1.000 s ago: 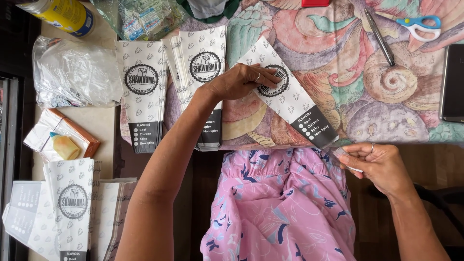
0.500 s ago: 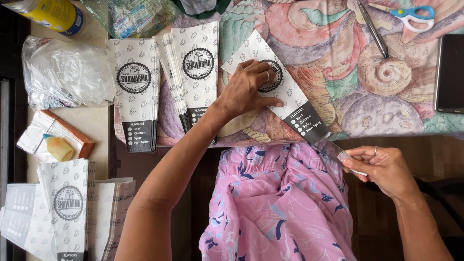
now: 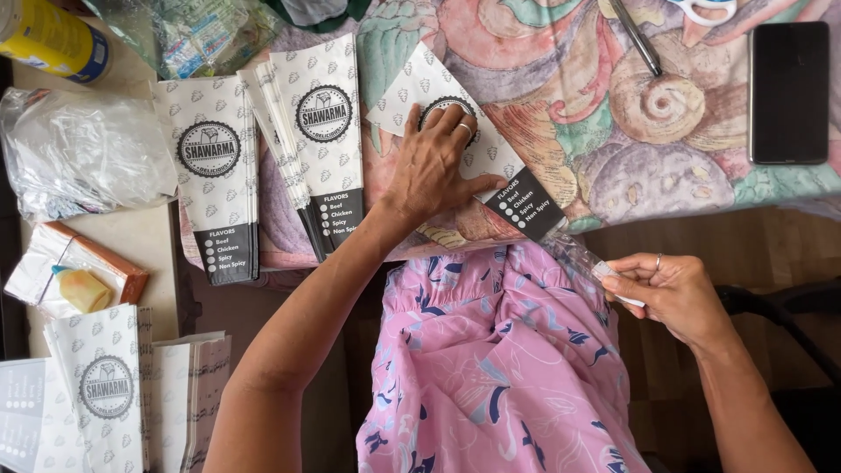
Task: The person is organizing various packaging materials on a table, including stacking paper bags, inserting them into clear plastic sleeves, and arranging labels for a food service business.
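Left hand (image 3: pixel 435 166) lies flat, fingers spread, pressing a paper sleeve (image 3: pixel 486 162) onto the patterned cloth (image 3: pixel 666 149). Sleeve is white with small leaf print, round black emblem, black end, lying diagonally. Right hand (image 3: pixel 667 293) pinches a strip of clear tape (image 3: pixel 585 261) running to the sleeve's black end. 2 more sleeves (image 3: pixel 263 162) lie just left.

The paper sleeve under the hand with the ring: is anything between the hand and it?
No. The left hand lies flat right on the tilted paper sleeve, fingers spread over its round emblem. The right hand is off to the side, pinching a strip of clear tape.
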